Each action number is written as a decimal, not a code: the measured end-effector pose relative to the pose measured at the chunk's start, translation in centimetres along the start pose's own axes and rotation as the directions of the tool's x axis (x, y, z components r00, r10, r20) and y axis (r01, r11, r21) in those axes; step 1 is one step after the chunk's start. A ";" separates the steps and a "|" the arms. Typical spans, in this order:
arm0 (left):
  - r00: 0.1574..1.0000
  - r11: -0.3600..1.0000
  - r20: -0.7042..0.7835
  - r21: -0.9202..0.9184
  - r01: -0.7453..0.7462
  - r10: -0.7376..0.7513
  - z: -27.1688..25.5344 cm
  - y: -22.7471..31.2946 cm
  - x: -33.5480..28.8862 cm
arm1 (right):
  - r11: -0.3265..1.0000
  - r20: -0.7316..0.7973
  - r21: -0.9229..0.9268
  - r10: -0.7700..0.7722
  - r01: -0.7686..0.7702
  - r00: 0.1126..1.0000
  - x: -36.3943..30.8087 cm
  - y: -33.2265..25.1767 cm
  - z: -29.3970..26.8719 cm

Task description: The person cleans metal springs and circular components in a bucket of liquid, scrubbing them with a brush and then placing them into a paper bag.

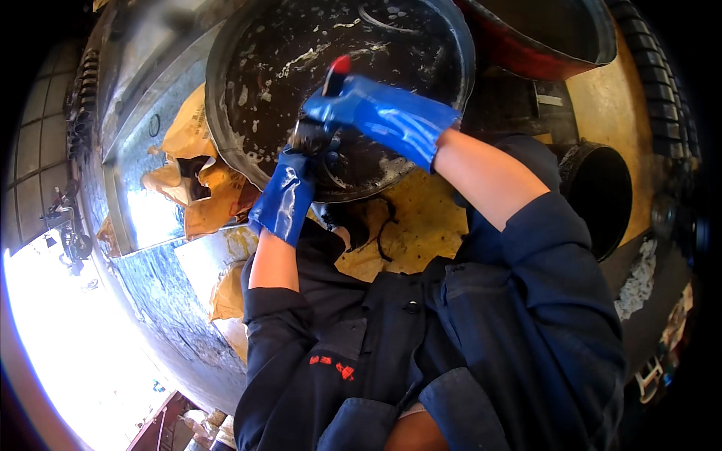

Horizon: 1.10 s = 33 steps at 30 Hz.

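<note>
My right hand (338, 105), in a long blue rubber glove, is closed around a brush whose black handle (337, 74) ends in a red tip. Just below it my left hand (288, 184), gloved the same way, grips a dark, wet-looking part (310, 140). The brush head and the part overlap there, so the part's exact kind and shape do not show. Both hands are over the near left side of a large round metal tub (213, 98) that holds dark liquid with patches of foam.
A torn brown paper bag (197, 143) lies left of the tub. A red-sided drum (526, 64) stands at the far right, with a black open cylinder (599, 192) nearer. Tyre treads (656, 83) line the right edge. Stained yellowish cardboard (429, 218) covers the floor by my legs.
</note>
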<state>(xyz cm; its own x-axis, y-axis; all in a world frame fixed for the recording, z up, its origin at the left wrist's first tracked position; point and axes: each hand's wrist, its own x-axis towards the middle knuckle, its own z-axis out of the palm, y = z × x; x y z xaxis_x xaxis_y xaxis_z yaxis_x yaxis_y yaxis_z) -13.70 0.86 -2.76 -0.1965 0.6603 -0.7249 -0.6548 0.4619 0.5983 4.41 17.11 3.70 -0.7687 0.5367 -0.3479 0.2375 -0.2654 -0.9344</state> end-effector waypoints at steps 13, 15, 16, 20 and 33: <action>0.993 0.992 0.071 0.084 -0.098 0.092 2.5 0.5 -2.8 | 0.996 -0.095 -0.067 0.052 -0.058 0.994 -1.0 -1.7 -1.7; 0.986 0.996 0.138 -0.014 -0.092 0.093 2.5 0.3 -1.9 | 0.980 -0.065 -0.198 0.010 -0.023 0.998 -1.4 -1.5 -0.8; 0.984 0.994 0.146 0.034 -0.107 0.101 2.2 0.2 -1.9 | 0.972 -0.052 -0.235 -0.030 0.017 0.998 -2.9 -2.4 -0.4; 0.983 0.966 0.159 0.225 -0.130 0.095 2.5 0.5 -2.4 | 0.993 -0.159 -0.113 -0.063 0.045 0.985 -2.3 -0.8 -1.1; 0.978 0.972 0.167 0.177 -0.157 0.127 6.5 0.0 -1.6 | 0.993 -0.481 -0.115 -0.029 -0.030 0.876 -2.4 0.5 -6.2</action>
<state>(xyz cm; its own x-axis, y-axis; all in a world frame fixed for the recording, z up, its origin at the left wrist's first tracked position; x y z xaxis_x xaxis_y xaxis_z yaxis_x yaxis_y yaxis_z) -8.71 3.67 0.61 -0.1538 0.8030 -0.5758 -0.4762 0.4504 0.7553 10.09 20.65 3.60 -0.3947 0.8633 -0.3145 0.3271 -0.1879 -0.9261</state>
